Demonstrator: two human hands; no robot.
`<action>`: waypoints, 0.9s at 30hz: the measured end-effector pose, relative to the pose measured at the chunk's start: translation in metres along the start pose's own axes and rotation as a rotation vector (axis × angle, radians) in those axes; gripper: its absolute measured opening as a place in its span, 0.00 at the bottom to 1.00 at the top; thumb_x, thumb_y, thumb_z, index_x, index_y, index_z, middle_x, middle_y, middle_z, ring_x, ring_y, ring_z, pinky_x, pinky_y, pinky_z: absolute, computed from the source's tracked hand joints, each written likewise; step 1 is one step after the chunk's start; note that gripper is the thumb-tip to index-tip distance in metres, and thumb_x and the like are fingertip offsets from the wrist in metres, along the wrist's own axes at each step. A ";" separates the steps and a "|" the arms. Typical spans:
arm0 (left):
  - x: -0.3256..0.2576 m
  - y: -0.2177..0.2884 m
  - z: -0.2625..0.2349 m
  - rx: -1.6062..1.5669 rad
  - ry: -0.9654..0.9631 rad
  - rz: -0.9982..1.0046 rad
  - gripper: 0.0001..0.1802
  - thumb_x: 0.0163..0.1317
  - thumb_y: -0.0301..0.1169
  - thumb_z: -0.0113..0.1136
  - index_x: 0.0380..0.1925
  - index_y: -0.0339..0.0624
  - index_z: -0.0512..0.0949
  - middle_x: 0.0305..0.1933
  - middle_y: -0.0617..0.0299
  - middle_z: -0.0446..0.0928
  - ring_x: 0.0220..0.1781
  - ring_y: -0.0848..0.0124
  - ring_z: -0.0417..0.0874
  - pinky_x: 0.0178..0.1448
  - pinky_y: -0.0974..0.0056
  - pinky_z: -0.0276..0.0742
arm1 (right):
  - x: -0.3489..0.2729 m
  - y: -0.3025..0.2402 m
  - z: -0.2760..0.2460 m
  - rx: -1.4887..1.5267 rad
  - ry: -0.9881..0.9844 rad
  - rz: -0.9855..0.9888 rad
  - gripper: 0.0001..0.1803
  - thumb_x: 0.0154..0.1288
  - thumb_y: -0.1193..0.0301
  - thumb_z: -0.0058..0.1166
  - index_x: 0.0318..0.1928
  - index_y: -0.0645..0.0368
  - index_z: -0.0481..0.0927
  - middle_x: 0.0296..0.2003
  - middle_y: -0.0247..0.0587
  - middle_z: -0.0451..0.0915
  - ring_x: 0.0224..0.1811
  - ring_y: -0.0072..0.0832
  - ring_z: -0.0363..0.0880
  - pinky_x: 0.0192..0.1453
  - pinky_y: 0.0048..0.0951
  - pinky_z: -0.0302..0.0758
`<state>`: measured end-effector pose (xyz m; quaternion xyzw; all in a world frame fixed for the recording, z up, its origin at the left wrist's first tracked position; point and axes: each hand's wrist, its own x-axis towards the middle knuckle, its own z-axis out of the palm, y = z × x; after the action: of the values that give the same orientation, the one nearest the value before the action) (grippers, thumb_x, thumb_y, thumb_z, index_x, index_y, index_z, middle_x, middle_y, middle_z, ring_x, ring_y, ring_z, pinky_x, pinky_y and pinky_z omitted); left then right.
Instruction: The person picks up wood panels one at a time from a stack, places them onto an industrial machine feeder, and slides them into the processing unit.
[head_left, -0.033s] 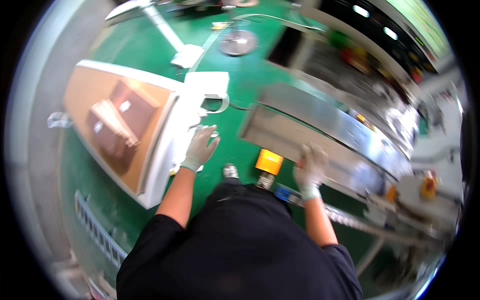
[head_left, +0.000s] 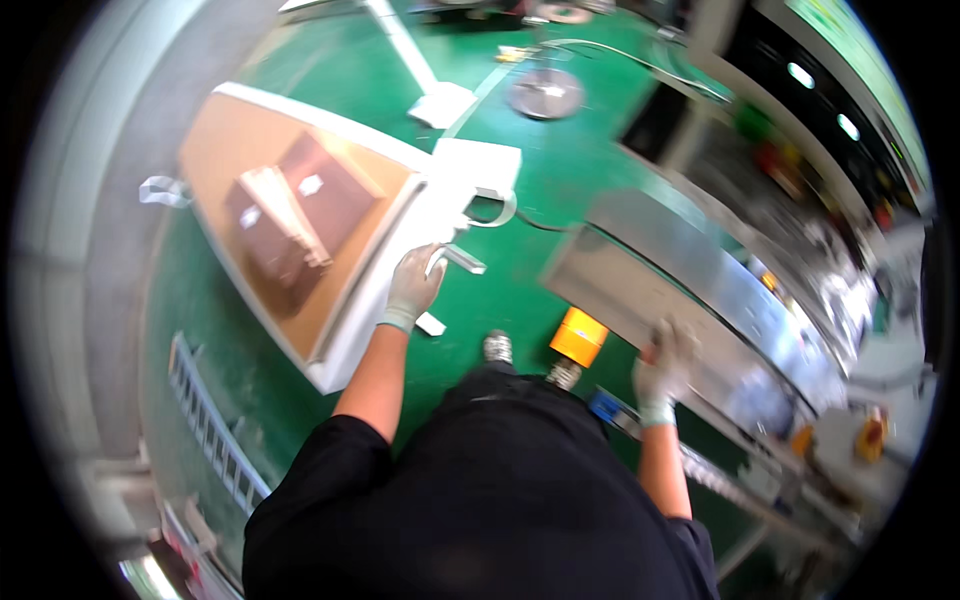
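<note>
My left hand, in a pale glove, is at the white side of a board-topped stand, thumb apart from the fingers. Just beyond its thumb is a short grey bar; whether they touch is unclear. On the brown top lie dark brown flat boxes and a bundle of light tan strips. My right hand, also gloved, is over the near edge of a long metal bench. Motion smears its fingers, and a small reddish spot shows beside them.
An orange box-shaped part is by my right foot, near the bench. A round metal stand base and a white lamp-like stand's foot are farther off on the green floor. A grey ladder-like frame lies at left.
The whole view has shifted, so the stand and bench appear farther right. My left hand is now closer to the stand's white side; my right hand stays over the bench edge.
</note>
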<state>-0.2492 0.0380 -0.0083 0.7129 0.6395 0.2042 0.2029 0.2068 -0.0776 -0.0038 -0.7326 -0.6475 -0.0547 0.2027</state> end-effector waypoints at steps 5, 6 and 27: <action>-0.030 -0.107 -0.138 0.134 0.779 -0.311 0.24 0.67 0.35 0.58 0.59 0.31 0.75 0.64 0.38 0.73 0.68 0.46 0.71 0.74 0.51 0.65 | 0.007 -0.028 0.019 -0.010 0.047 -0.128 0.21 0.74 0.61 0.44 0.58 0.58 0.80 0.61 0.48 0.79 0.68 0.48 0.72 0.73 0.51 0.64; -0.050 -0.123 -0.152 0.187 0.888 -0.406 0.25 0.67 0.36 0.58 0.60 0.30 0.74 0.65 0.37 0.72 0.69 0.46 0.70 0.74 0.50 0.64 | 0.009 -0.029 0.022 -0.017 0.022 -0.138 0.24 0.76 0.58 0.41 0.60 0.59 0.79 0.61 0.49 0.78 0.68 0.50 0.72 0.74 0.52 0.63; -0.081 -0.296 -0.207 -0.990 1.107 -0.728 0.36 0.69 0.52 0.61 0.62 0.29 0.71 0.64 0.52 0.74 0.65 0.62 0.75 0.70 0.56 0.69 | 0.011 -0.032 0.040 -0.173 0.137 0.011 0.25 0.75 0.60 0.39 0.62 0.60 0.77 0.64 0.52 0.76 0.67 0.49 0.73 0.72 0.46 0.67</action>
<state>-0.6171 -0.0070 -0.0009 0.0854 0.6739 0.7054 0.2024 0.1704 -0.0505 -0.0296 -0.7453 -0.6212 -0.1592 0.1826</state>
